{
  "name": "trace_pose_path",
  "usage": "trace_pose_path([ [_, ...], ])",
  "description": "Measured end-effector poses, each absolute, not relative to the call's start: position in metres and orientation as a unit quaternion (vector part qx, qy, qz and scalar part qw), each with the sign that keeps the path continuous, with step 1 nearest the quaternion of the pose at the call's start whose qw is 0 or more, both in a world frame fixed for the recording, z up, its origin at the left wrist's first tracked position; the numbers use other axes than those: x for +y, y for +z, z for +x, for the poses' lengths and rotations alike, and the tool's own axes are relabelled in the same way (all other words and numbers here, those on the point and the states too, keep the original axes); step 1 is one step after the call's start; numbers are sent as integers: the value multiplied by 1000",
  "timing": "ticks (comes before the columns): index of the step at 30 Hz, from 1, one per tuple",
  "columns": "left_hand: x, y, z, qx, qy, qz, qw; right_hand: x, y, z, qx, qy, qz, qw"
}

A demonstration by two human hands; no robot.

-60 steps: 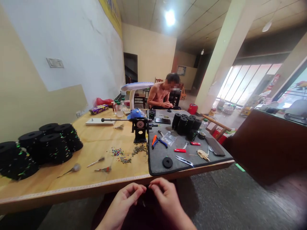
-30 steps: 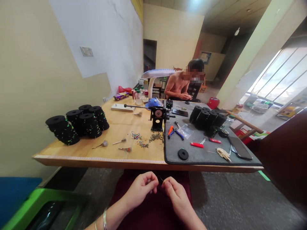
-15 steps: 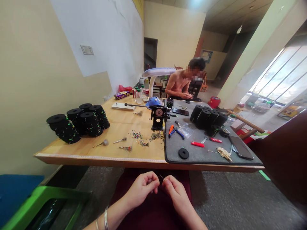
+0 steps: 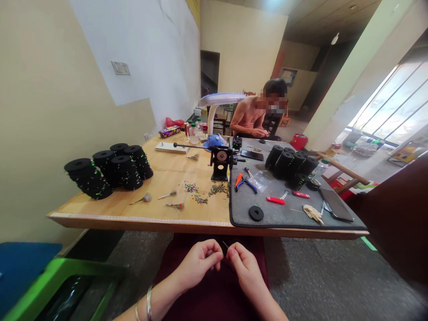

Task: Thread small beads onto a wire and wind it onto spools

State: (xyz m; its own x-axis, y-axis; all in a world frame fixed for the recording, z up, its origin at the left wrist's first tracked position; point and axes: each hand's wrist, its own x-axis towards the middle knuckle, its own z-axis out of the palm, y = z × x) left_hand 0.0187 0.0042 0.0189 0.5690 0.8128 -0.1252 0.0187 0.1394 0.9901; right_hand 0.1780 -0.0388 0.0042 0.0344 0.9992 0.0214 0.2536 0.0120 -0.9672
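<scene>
Below the table's front edge, my left hand [image 4: 199, 264] and my right hand [image 4: 245, 267] are held together over a dark maroon lap cloth [image 4: 214, 294]. Their fingertips meet on a thin dark pin [image 4: 225, 245], which sticks up between them. Any other part of it is hidden by my fingers. Metal bangles circle my left wrist. Nothing on the table touches either hand.
The table carries stacked black spools [image 4: 103, 171], a small hand winder [image 4: 220, 162], scattered beads [image 4: 190, 188] and a grey mat [image 4: 277, 218] with pliers [image 4: 244, 184] and black spools. A co-worker [image 4: 250, 120] sits at the far end. A green-rimmed bin [image 4: 60, 276] stands low left.
My view has swung left and levelled since the oldest frame, showing more of the table. My hands have dropped lower, and my bangles have come into view. The co-worker's position is nearly unchanged.
</scene>
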Motion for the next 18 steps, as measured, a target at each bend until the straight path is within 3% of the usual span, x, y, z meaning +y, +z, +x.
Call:
trace_pose_path([
  [4, 4, 23, 19, 368, 296, 573, 670, -39, 8, 193, -568, 345, -600, 446],
  [8, 3, 26, 19, 370, 300, 539, 695, -24, 19, 247, -576, 139, -684, 425],
  [12, 0, 30, 20, 359, 310, 489, 732, 10, 23, 316, -607, -109, -742, 264],
  [15, -2, 35, 20, 354, 322, 478, 737, 29, 23, 346, -652, -165, -726, 144],
  [18, -4, 42, 21, 363, 336, 480, 724, 30, 27, 338, -662, -160, -716, 153],
])
